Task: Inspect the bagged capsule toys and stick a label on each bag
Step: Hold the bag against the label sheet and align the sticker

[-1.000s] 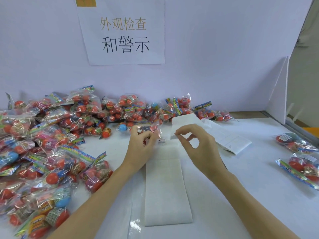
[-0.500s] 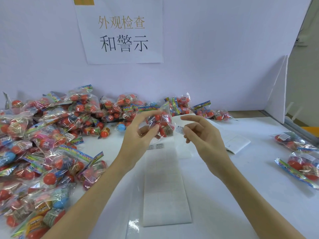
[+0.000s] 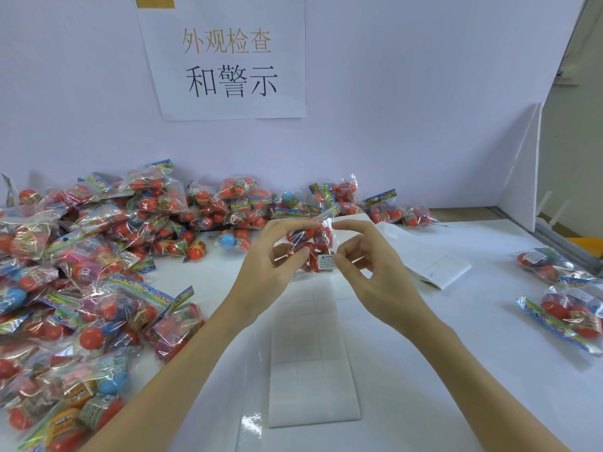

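The left hand [image 3: 270, 256] pinches the bag [image 3: 310, 244] between both hands; the right hand [image 3: 368, 265] presses the label [image 3: 325, 262] on. Crinkly film looks light and slippery, so hold its top edge.

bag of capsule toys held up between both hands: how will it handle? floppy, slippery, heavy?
The held bag is probably floppy: its clear film crinkles around the round capsules. Likely light, since the left hand and right hand hold it by the fingertips. The glossy film may slip; the label sits on its front.
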Demonstrator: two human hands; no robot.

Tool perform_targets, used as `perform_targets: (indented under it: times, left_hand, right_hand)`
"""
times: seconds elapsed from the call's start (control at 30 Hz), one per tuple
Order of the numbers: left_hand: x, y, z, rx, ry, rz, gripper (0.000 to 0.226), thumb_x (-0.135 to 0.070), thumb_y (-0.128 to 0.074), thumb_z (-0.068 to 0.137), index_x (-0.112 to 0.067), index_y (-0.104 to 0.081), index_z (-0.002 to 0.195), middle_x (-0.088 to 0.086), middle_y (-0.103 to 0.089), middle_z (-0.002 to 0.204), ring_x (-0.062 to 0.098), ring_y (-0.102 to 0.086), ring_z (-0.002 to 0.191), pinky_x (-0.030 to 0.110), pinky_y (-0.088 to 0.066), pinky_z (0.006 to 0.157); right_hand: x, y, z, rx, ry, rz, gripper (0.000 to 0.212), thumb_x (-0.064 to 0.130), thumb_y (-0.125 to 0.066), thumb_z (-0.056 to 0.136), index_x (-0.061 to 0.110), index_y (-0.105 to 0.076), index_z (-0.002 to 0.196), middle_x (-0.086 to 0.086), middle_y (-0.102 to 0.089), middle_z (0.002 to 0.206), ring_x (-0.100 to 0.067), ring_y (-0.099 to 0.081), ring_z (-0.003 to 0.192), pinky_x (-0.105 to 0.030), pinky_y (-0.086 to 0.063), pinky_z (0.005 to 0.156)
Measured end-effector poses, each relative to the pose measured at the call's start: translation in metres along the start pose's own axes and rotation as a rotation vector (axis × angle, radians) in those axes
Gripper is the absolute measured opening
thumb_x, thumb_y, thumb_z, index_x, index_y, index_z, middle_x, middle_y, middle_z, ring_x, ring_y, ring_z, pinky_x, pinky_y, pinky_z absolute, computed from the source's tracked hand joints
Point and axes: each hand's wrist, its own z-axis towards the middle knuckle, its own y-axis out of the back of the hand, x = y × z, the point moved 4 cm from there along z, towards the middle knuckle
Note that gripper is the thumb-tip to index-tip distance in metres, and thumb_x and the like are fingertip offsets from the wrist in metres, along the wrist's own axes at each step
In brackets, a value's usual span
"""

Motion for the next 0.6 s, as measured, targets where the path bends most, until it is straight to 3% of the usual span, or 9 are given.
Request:
perform_targets:
  times: [0.2, 0.33, 0.47, 0.6]
  left_hand:
    - [-0.0014, 0.0004, -0.0004, 0.020, -0.008, -0.008, 0.041, 0.002, -0.062, 0.100, -0.029, -0.071, 0.124, -0.004, -0.059, 0.133, 0.022, -0.067, 0.116, 0.035, -0.058, 0.096]
    - [-0.0003, 0.0004, 0.0004, 0.034, -0.025, 0.012, 0.037, -0.007, -0.073, 0.096, -0.030, -0.071, 0.125, -0.004, -0.058, 0.133, 0.020, -0.065, 0.119, 0.036, -0.057, 0.099]
    - [-0.0018, 0.0000, 0.0006, 0.043, -0.057, 0.050, 0.046, -0.021, -0.088, 0.085, -0.032, -0.069, 0.125, -0.008, -0.057, 0.133, 0.013, -0.063, 0.121, 0.027, -0.056, 0.098]
    - [-0.0012, 0.0003, 0.0014, 0.034, -0.057, 0.032, 0.045, -0.020, -0.088, 0.084, -0.032, -0.070, 0.123, -0.009, -0.058, 0.134, 0.019, -0.061, 0.125, 0.035, -0.057, 0.099]
  right_hand:
    - [0.0002, -0.0015, -0.0002, 0.001, 0.003, 0.006, 0.042, 0.002, -0.066, 0.098, 0.022, -0.056, 0.133, 0.011, -0.063, 0.080, -0.015, -0.065, 0.081, -0.021, -0.051, 0.077]
    - [-0.0003, -0.0023, -0.0006, 0.005, -0.007, 0.007, 0.043, 0.002, -0.066, 0.098, 0.023, -0.056, 0.134, 0.011, -0.063, 0.081, -0.015, -0.065, 0.081, -0.020, -0.051, 0.077]
    - [-0.0005, -0.0022, -0.0015, 0.008, -0.013, -0.008, 0.043, 0.003, -0.066, 0.098, 0.023, -0.056, 0.134, 0.011, -0.064, 0.083, -0.015, -0.066, 0.083, -0.021, -0.052, 0.078]
    - [-0.0004, -0.0023, -0.0017, -0.002, -0.017, -0.024, 0.043, 0.004, -0.068, 0.097, 0.023, -0.055, 0.134, 0.010, -0.064, 0.083, -0.016, -0.066, 0.084, -0.024, -0.054, 0.078]
